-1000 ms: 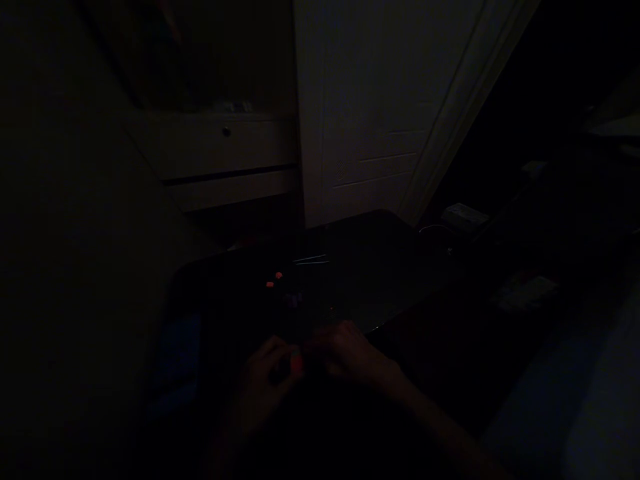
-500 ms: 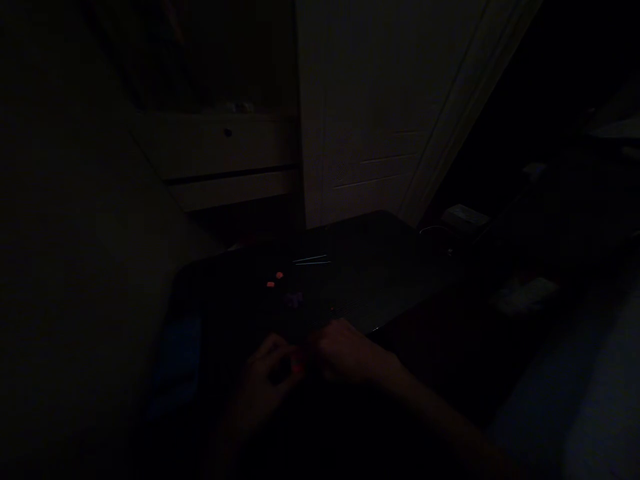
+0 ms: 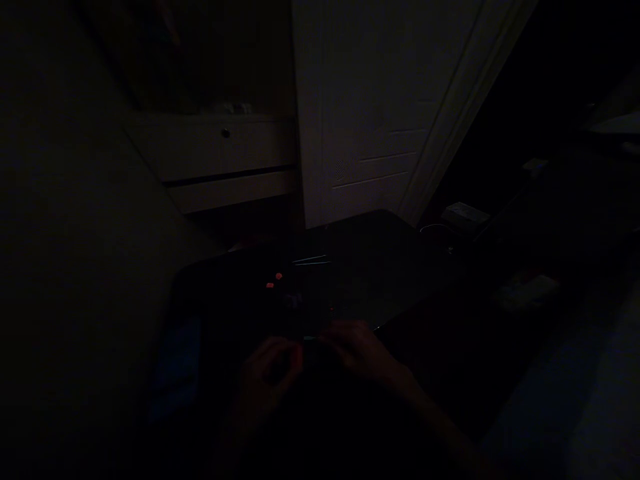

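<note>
Work is judged unfinished: red piece (image 3: 299,355) apparently gripped in left hand (image 3: 261,377), slim pale item (image 3: 309,338) in right hand (image 3: 361,348); two red blocks (image 3: 279,276) unjoined toward table's (image 3: 380,257) far edge.

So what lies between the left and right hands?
In the head view, a small pale sliver shows between the left hand and right hand, close to the right fingertips; too dark to identify.
</note>
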`<state>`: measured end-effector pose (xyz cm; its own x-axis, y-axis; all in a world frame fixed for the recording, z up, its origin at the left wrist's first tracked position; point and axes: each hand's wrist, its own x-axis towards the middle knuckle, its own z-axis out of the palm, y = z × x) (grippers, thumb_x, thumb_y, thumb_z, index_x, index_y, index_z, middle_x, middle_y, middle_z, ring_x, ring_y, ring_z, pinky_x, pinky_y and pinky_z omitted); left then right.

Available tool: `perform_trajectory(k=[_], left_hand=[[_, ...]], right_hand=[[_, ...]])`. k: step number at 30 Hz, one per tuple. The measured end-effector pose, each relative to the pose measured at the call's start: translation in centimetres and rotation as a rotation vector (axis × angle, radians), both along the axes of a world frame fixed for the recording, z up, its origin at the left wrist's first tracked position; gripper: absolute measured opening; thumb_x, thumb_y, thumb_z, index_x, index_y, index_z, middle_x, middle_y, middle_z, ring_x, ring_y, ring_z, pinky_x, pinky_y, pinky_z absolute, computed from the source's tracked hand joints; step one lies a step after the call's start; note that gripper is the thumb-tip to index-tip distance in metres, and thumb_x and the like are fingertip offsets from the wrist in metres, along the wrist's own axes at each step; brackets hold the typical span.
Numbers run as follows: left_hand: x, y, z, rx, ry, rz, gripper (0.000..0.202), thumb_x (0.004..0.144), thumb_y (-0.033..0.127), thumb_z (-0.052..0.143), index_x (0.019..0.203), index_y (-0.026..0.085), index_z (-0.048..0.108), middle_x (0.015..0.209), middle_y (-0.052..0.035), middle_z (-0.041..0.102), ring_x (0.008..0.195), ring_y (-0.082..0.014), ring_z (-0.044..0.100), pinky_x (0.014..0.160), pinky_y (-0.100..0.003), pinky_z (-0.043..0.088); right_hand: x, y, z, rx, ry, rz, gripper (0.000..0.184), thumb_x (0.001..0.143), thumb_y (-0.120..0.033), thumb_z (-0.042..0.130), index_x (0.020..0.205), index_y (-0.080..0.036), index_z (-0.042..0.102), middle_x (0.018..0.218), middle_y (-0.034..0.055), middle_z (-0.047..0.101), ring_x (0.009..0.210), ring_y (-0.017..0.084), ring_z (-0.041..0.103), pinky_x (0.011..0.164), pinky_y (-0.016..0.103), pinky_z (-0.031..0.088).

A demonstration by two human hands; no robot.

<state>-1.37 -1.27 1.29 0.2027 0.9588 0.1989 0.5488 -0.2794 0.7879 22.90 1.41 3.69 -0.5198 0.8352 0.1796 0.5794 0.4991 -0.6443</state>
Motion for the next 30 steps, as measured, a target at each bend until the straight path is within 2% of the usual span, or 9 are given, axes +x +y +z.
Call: perform_trajectory(k=[4, 6, 11, 16, 23, 30], left_hand=[[0.0, 0.2, -0.6, 0.059, -0.011, 0.046, 0.021, 0.090, 0.039, 0.073, 0.107, 0.029, 0.079, 0.111, -0.0053, 0.078, 0.102, -0.0258, 0.073, 0.090, -0.041, 0.061], [0.0, 0.2, -0.8, 0.090, -0.002, 0.073, 0.021, 0.089, 0.042, 0.074, 0.105, 0.029, 0.081, 0.111, -0.0054, 0.077, 0.106, -0.0279, 0.072, 0.096, -0.046, 0.060], [0.0, -0.2, -0.3, 0.058, 0.010, 0.119, 0.023, 0.085, 0.045, 0.077, 0.100, 0.028, 0.081, 0.106, -0.0053, 0.073, 0.095, -0.0258, 0.073, 0.088, -0.043, 0.063], [0.2, -0.3, 0.6, 0.044, 0.003, 0.087, 0.020, 0.083, 0.042, 0.076, 0.096, 0.027, 0.080, 0.100, -0.0042, 0.072, 0.083, -0.0219, 0.072, 0.075, -0.036, 0.063], [0.1, -0.2, 0.4, 0.047, -0.009, 0.077, 0.020, 0.081, 0.037, 0.079, 0.099, 0.028, 0.081, 0.102, -0.0042, 0.073, 0.090, -0.0237, 0.074, 0.083, -0.038, 0.064], [0.0, -0.1, -0.1, 0.051, -0.012, 0.067, 0.018, 0.084, 0.037, 0.078, 0.099, 0.028, 0.082, 0.104, -0.0048, 0.073, 0.095, -0.0248, 0.074, 0.086, -0.040, 0.062]], right_hand=[[-0.4, -0.3, -1.0, 0.014, -0.004, 0.015, 0.022, 0.107, -0.023, 0.058, 0.114, -0.020, 0.079, 0.097, 0.0049, 0.079, 0.085, 0.017, 0.072, 0.075, 0.025, 0.047], [-0.6, -0.3, -1.0, 0.029, -0.040, 0.010, 0.021, 0.107, -0.024, 0.059, 0.114, -0.021, 0.079, 0.096, 0.0042, 0.078, 0.083, 0.017, 0.071, 0.071, 0.024, 0.045], [-1.1, 0.0, -0.8, 0.031, -0.062, 0.056, 0.021, 0.107, -0.025, 0.060, 0.117, -0.024, 0.078, 0.098, 0.0025, 0.079, 0.085, 0.016, 0.072, 0.073, 0.024, 0.043], [-1.0, 0.6, -0.5, 0.071, -0.115, 0.083, 0.021, 0.106, -0.024, 0.060, 0.118, -0.025, 0.077, 0.099, 0.0018, 0.078, 0.082, 0.016, 0.070, 0.069, 0.025, 0.039], [-0.8, 1.9, 1.3, 0.102, -0.225, 0.201, 0.020, 0.100, -0.016, 0.062, 0.108, -0.024, 0.078, 0.092, 0.0011, 0.075, 0.078, 0.016, 0.066, 0.065, 0.027, 0.031], [-0.7, 2.7, 2.6, 0.039, -0.235, 0.293, 0.021, 0.100, -0.015, 0.063, 0.107, -0.026, 0.080, 0.095, 0.0005, 0.077, 0.085, 0.017, 0.068, 0.069, 0.026, 0.035]])
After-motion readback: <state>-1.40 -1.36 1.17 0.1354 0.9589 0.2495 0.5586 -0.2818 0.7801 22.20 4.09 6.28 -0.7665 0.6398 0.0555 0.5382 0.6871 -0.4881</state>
